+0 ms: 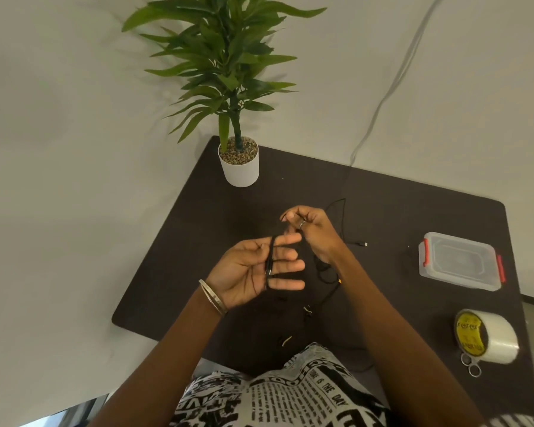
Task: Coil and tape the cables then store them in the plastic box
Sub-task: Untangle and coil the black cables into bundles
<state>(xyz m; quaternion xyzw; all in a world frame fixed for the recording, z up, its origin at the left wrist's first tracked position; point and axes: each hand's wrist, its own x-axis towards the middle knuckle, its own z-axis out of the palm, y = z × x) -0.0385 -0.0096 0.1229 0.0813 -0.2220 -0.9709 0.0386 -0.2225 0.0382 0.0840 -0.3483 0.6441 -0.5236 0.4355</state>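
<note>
My left hand (253, 269) is held palm up over the dark table (383, 211), fingers straight, with a thin black cable (269, 263) wound around them; its thumb lies against the cable's plug. My right hand (312, 232), just beyond the left fingertips, pinches a strand of the same cable. More black cable (336, 211) trails loose on the table behind and under the right wrist, ending in a small plug (362, 244). The clear plastic box (461, 261) with red clips sits closed at the right. A roll of clear tape (487, 337) lies nearer me on the right.
A potted plant in a white pot (239, 164) stands at the table's far left corner. Small scissors (470, 365) lie partly under the tape roll. Short cable ends (285, 340) lie near the front edge. A grey cord (392, 87) runs along the wall.
</note>
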